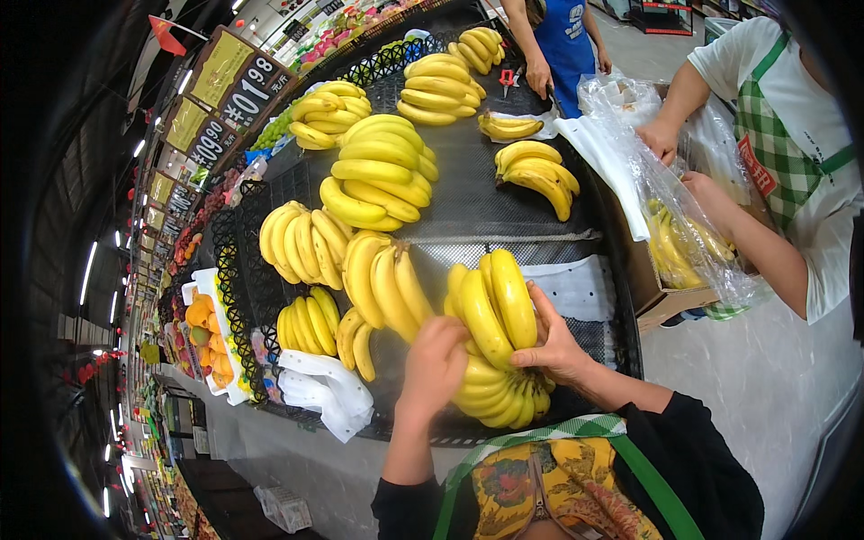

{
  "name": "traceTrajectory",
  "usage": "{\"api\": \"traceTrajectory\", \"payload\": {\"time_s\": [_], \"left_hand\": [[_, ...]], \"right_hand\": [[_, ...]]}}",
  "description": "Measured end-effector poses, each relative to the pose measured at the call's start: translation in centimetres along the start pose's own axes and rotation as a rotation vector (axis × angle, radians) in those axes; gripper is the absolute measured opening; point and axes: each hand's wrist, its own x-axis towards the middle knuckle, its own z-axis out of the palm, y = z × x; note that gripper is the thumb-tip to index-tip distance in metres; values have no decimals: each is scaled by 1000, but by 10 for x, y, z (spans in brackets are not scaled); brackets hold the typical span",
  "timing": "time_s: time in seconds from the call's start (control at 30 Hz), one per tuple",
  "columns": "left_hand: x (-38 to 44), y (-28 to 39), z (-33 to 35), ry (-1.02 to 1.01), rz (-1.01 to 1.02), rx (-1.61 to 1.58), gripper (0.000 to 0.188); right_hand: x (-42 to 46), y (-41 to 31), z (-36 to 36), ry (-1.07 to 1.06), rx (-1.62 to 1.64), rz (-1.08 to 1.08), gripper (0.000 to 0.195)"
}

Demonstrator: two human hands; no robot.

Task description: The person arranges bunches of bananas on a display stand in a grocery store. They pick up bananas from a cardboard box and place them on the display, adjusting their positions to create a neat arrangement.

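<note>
My right hand grips the lower end of a small bunch of yellow bananas, held over the near part of a black display table. Just left of that bunch is my left hand, blurred, its fingers curled; whether it grips anything cannot be told. Beneath both hands lies a larger banana bunch. Left of my left hand rests a banana bunch, with a smaller cluster beside it. A big bunch sits further up the table.
White dotted foam sheets lie at the near left edge, another to the right. Red-handled clippers rest at the far side. At right a co-worker's hands touch clear plastic over a cardboard box of bananas. Another person stands beyond.
</note>
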Motion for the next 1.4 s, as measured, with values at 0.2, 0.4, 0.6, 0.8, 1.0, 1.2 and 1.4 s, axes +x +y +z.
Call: {"api": "traceTrajectory", "payload": {"time_s": [0.2, 0.4, 0.6, 0.8, 1.0, 1.2, 1.4], "left_hand": [[-1, -1, 2, 4, -7, 5, 14], [-7, -10, 8, 40, 23, 17, 17], [-15, -3, 11, 84, -103, -1, 28], [-11, 1, 3, 10, -60, 24, 35], [-6, -1, 2, -45, 46, 48, 31], [-13, -4, 3, -40, 20, 81, 31], [-7, 4, 18, 42, -47, 25, 22]], "right_hand": [[-2, -2, 6, -87, -473, -149, 114], [-1, -8, -4, 24, 336, 157, 83], [2, 1, -17, 72, 441, 372, 64], [0, -7, -17, -140, 405, 265, 77], [0, 2, -28, -38, 387, 265, 62], [11, 1, -16, -57, 485, 361, 59], [8, -3, -24, -94, 495, 334, 56]]}}
